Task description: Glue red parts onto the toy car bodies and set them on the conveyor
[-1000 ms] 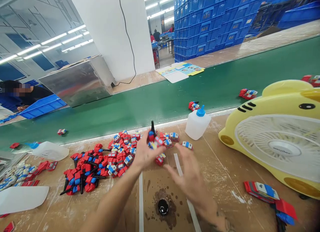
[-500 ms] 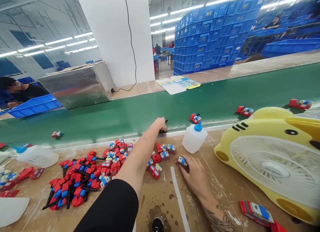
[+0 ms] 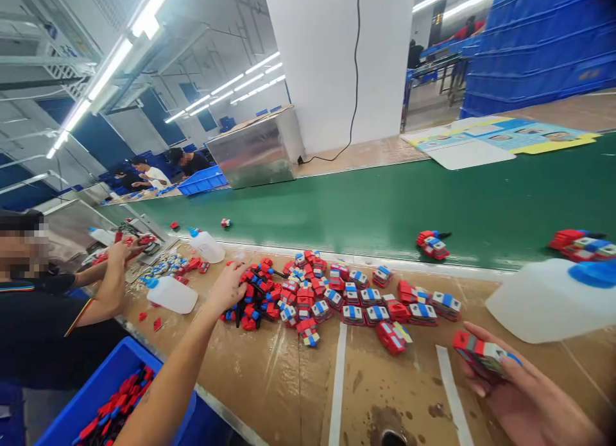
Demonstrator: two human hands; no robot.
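Note:
My left hand point(image 3: 230, 285) reaches out to the left end of a pile of small red, blue and white toy parts point(image 3: 312, 292) on the wooden bench; its fingers curl over the parts there. My right hand point(image 3: 520, 391), at the lower right, holds one red and white toy part point(image 3: 481, 355) between thumb and fingers. A white squeeze bottle with a blue cap point(image 3: 548, 298) lies just behind that hand.
A green conveyor belt point(image 3: 366, 205) runs behind the bench, carrying a few toy pieces point(image 3: 433, 244). A co-worker sits at the left, hands point(image 3: 120, 250) over more parts and two white bottles point(image 3: 171, 293). A blue bin point(image 3: 110, 394) of red parts stands below left.
The view has swung left. My left hand drew back from the belt edge to the pile's left end. My right hand lifted a toy part off the bench.

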